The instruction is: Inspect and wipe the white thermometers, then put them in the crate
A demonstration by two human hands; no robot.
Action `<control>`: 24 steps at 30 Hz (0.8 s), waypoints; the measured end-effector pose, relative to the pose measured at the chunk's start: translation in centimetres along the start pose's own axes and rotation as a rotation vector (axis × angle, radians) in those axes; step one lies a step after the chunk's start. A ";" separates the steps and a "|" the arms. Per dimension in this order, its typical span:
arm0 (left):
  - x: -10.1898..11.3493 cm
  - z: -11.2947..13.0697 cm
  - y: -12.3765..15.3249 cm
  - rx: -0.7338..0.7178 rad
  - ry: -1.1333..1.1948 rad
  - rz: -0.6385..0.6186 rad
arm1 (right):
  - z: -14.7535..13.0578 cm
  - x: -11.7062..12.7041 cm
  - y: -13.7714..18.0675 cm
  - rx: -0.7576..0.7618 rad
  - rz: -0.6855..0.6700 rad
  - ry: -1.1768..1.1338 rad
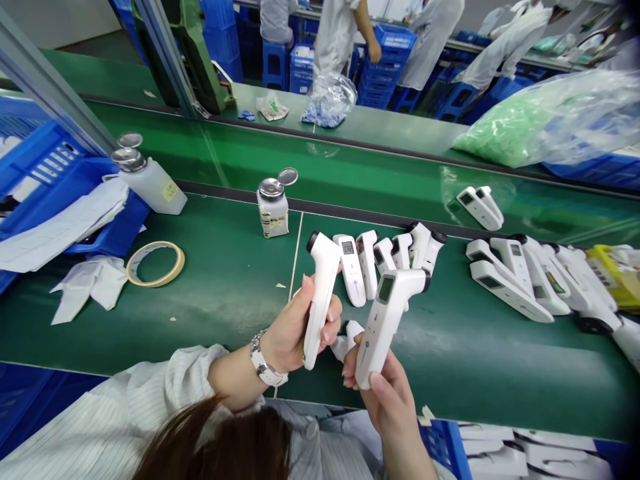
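Observation:
A white infrared thermometer point(321, 293) with a black sensor end is in my left hand point(290, 333), fingers wrapped round its handle. My right hand point(387, 393) grips the lower end of a second white thermometer point(383, 327), its small screen facing up and its head pointing right. Both are held upright over the green bench, close together but apart. Just beyond them, several more white thermometers point(353, 270) lie in a row. Something white point(353, 333), partly hidden, lies between my hands.
A second group of thermometers point(520, 277) lies at right, near a yellow bin point(617, 273). Pump bottles point(274, 213), a tape roll point(156, 264), white cloth point(93, 287) and a blue crate point(107, 207) are at left and middle. Workers stand behind the ledge point(400, 130).

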State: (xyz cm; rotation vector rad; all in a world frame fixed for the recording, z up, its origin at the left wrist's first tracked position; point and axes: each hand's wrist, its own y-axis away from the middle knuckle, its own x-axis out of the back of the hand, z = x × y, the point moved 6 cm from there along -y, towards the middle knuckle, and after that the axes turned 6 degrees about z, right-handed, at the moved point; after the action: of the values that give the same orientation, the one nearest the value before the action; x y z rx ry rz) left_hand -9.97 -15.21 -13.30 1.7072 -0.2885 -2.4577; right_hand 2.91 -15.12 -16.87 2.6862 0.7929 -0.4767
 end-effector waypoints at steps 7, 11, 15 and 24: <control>0.4 -0.3 -0.2 -0.042 -0.074 0.151 | 1.5 -1.6 -1.0 0.059 0.015 -0.026; 0.8 -0.6 0.1 -0.047 -0.276 0.218 | 2.8 -2.3 -1.3 -0.042 0.091 -0.044; 0.6 -0.6 0.7 -0.033 -0.551 0.179 | 2.9 -2.7 -1.0 -0.145 0.103 -0.124; -1.3 -0.1 1.5 -0.255 -1.053 -0.013 | 2.5 -1.1 -0.6 -0.085 0.135 -0.182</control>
State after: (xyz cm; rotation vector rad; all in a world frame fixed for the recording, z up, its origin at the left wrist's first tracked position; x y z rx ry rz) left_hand -9.40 -16.43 -11.82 0.2082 -0.0404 -2.9867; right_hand 1.13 -16.09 -18.77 2.5526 0.5635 -0.6288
